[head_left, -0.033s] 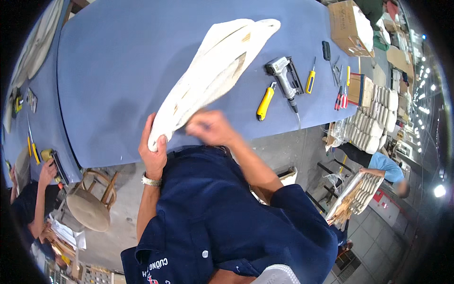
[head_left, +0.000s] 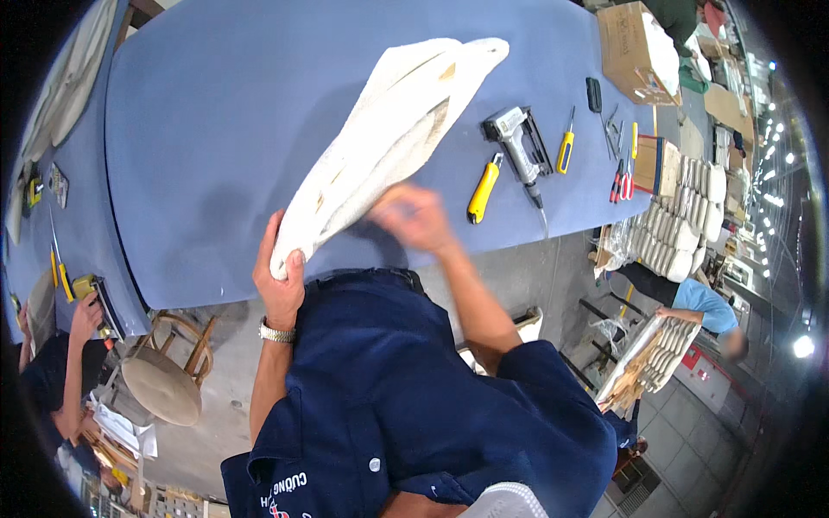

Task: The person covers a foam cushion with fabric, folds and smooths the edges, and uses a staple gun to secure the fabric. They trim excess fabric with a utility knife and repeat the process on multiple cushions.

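Right hand has slid rightward along cream upholstered panel.

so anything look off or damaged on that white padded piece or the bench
Nothing looks spilled or broken. The white padded panel is propped at a slant, its near end gripped by the left hand; tan patches show through its cover. The right hand is blurred.

Light: bright, even overhead | Glare: ceiling lamps flare at right rim | Shadows: soft on blue worktop | Blur: right hand smeared | Edges: fisheye bend, black corners
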`<state>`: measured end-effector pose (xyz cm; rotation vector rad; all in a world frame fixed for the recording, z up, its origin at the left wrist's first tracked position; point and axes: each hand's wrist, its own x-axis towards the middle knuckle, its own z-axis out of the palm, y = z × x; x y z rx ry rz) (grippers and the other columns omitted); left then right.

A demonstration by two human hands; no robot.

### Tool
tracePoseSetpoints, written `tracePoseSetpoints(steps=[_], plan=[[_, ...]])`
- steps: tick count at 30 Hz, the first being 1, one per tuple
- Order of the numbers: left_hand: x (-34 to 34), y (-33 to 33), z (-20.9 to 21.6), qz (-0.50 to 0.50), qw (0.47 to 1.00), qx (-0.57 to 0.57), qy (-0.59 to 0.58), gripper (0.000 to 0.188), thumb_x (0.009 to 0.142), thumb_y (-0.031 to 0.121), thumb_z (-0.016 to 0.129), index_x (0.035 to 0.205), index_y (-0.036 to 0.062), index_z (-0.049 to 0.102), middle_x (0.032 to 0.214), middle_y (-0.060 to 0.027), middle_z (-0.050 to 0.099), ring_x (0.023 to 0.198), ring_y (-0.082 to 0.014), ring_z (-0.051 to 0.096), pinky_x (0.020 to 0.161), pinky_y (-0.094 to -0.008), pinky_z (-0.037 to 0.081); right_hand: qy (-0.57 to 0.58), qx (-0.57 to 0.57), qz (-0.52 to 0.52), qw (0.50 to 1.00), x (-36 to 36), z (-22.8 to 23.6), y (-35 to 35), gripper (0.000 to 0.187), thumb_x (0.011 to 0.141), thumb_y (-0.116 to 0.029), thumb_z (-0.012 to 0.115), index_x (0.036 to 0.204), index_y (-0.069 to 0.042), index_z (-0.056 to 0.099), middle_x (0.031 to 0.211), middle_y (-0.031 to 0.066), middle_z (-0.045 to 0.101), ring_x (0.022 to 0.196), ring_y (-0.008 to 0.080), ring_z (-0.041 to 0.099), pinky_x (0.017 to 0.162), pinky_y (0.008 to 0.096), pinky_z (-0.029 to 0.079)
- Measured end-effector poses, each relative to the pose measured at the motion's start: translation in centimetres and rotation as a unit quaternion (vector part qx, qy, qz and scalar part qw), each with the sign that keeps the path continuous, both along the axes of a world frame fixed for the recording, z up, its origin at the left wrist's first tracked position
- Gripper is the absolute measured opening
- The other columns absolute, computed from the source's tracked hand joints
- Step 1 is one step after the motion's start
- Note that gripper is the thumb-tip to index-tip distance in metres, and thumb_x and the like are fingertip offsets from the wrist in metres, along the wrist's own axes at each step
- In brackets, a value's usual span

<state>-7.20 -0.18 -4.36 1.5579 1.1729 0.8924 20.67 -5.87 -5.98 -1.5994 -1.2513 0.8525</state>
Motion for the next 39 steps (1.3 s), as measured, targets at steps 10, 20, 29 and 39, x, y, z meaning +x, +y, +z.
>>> tracePoseSetpoints(steps=[10,20,29,39], plan=[[1.7,-1.4,1.6,-0.040,0.998,0.033,0.037,0.062,0.089,0.020,0.082,0.144,0.0031,0.060,0.144,-0.0184,0.063,0.138,-0.0336,0.057,0.115,-0.0419,0.046,-0.392,-0.225,-0.190,0.872,28.6,-8.9,-8.7,0.081,0.078,-0.013,0.082,0.151,-0.006,0.046,0.146,0.0202,0.058,0.131,0.0360,0.059,0.109,0.0440,0.047],[4.6,-3.4,0.9,-0.009,0.991,0.121,0.055,0.069,0.085,0.027,0.086,0.144,0.0063,0.059,0.146,-0.0149,0.062,0.138,-0.0378,0.056,0.113,-0.0454,0.048,0.032,-0.160,-0.240,0.957,16.9,13.1,-8.0,0.042,0.091,-0.020,0.077,0.126,0.000,0.064,0.101,0.0055,0.066,0.081,0.0143,0.063,0.070,0.0298,0.054],[6.0,-3.6,-0.1,-0.016,0.987,0.154,0.045,0.070,0.084,0.022,0.086,0.145,0.0033,0.058,0.146,-0.0159,0.061,0.139,-0.0393,0.054,0.115,-0.0465,0.047,0.068,-0.237,-0.006,0.969,-1.6,13.4,-9.2,0.031,0.087,-0.007,0.081,0.112,0.007,0.070,0.096,0.0111,0.077,0.086,0.0176,0.073,0.079,0.0334,0.059],[6.8,-3.9,0.4,-0.037,0.988,0.150,0.028,0.091,0.069,0.009,0.089,0.151,0.0079,0.052,0.151,-0.0126,0.057,0.142,-0.0411,0.049,0.114,-0.0465,0.049,-0.025,-0.237,0.056,0.970,-3.4,14.3,-7.5,0.034,0.088,-0.010,0.079,0.114,0.007,0.069,0.103,0.0146,0.077,0.094,0.0175,0.073,0.084,0.0313,0.056]])
